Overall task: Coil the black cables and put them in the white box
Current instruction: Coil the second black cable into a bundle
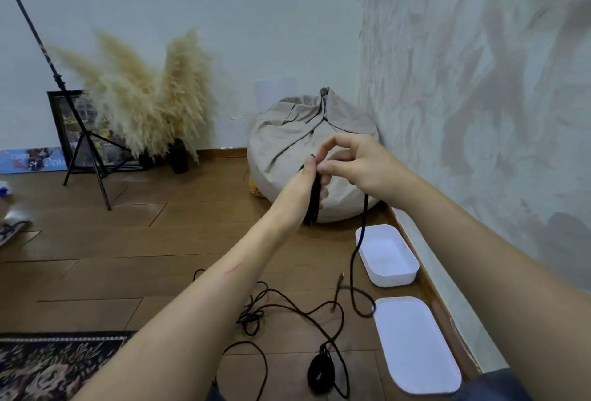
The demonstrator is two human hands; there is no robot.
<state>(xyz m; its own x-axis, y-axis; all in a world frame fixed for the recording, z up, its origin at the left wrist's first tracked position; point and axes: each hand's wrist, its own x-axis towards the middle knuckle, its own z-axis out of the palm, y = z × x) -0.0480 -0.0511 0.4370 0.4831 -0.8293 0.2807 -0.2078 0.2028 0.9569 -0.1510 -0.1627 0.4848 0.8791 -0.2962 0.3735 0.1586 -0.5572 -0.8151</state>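
My left hand (308,176) grips a hanging bundle of black cable loops (314,205) held up in front of me. My right hand (358,162) pinches the same cable at the top of the bundle; its free length (355,256) drops past the white box (388,255) down to the floor. The white box stands open by the wall with nothing in it. More loose black cables (287,304) sprawl over the wooden floor, and a small coiled black cable (320,372) lies near the bottom.
The white lid (415,343) lies flat beside the box near the wall. A beige beanbag (307,144) sits behind my hands. A black tripod (86,151), pampas grass (144,96) and a framed picture stand at the left. A patterned rug (54,365) covers the bottom left.
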